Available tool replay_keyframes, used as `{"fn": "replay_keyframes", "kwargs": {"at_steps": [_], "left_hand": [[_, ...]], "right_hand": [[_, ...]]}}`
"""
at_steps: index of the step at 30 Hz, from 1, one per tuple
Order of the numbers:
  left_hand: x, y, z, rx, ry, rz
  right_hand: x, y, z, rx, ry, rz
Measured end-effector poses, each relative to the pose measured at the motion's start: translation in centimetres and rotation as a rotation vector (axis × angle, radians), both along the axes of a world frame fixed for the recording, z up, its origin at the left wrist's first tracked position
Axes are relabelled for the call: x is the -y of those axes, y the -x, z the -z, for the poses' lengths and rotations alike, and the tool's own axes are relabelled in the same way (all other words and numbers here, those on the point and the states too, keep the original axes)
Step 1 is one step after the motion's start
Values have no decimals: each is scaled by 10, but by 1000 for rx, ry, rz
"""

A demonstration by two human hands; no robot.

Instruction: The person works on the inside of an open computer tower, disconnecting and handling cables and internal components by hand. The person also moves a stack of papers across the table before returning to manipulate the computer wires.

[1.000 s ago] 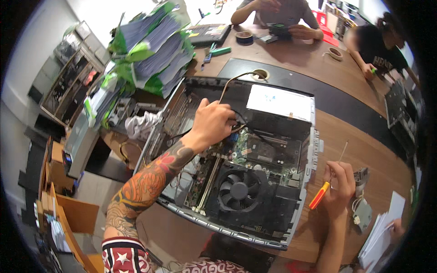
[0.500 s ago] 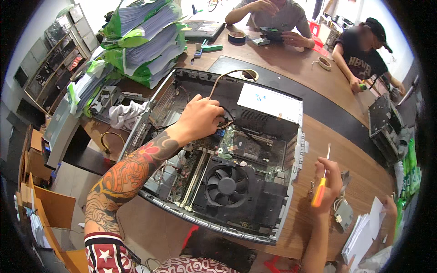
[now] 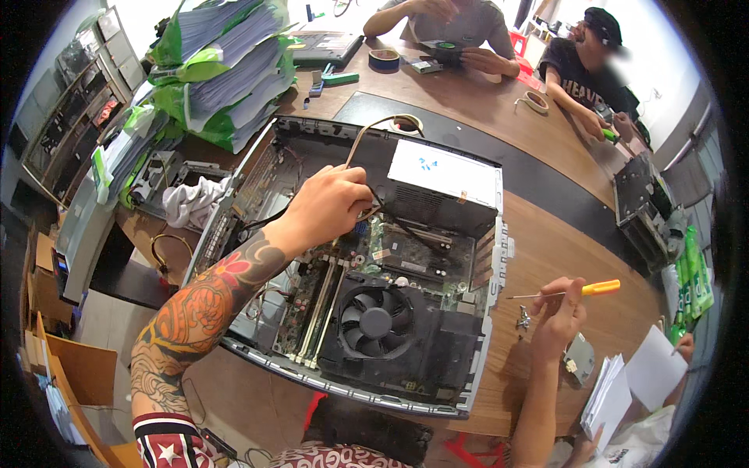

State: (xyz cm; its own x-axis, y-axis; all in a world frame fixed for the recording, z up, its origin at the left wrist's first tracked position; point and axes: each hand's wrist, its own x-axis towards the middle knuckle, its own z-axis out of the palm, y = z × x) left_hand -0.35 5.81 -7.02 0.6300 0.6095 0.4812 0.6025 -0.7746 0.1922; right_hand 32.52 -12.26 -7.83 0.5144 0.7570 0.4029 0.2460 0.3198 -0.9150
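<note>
An open desktop computer case (image 3: pixel 482 366) lies flat before me. Inside it are a black cooling fan (image 3: pixel 378 318), a memory slot row (image 3: pixel 326 316) and a power supply (image 3: pixel 443 178) with a white label. My left hand (image 3: pixel 334 201) reaches over the case, fingers closed around a bundle of cables (image 3: pixel 361 144) that arches toward the power supply. The fingertips are partly hidden. Right of the case, my right hand (image 3: pixel 558 318) pinches a screwdriver (image 3: pixel 601 288) with a yellow-orange handle. Its shaft lies nearly level, the tip toward the case.
Small metal screws (image 3: pixel 523 320) and a grey metal part (image 3: pixel 579 360) lie on the table by my right hand. Paper bundles in green wrapping (image 3: pixel 222 70) tower at back left. Two people sit across the table; another holds papers (image 3: pixel 608 398) at right.
The screwdriver has turned in my right hand from upright to nearly level, its tip now toward the case. My left hand keeps its grip on the cables. The view has shifted slightly.
</note>
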Motion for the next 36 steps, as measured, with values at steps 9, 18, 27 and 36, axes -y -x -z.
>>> {"fn": "replay_keyframes", "kwargs": {"at_steps": [9, 18, 27, 36], "left_hand": [[5, 0, -10, -57, -9, -142], [7, -5, -13, -33, -50, -125], [6, -4, -10, -89, -68, -124], [5, -3, -8, -93, -50, -114]], "right_hand": [[4, 8, -11, 29, 46, -79], [7, 4, -14, -33, 87, -89], [12, 6, -22, -24, 65, -97], [8, 2, -11, -21, 29, -78]]}}
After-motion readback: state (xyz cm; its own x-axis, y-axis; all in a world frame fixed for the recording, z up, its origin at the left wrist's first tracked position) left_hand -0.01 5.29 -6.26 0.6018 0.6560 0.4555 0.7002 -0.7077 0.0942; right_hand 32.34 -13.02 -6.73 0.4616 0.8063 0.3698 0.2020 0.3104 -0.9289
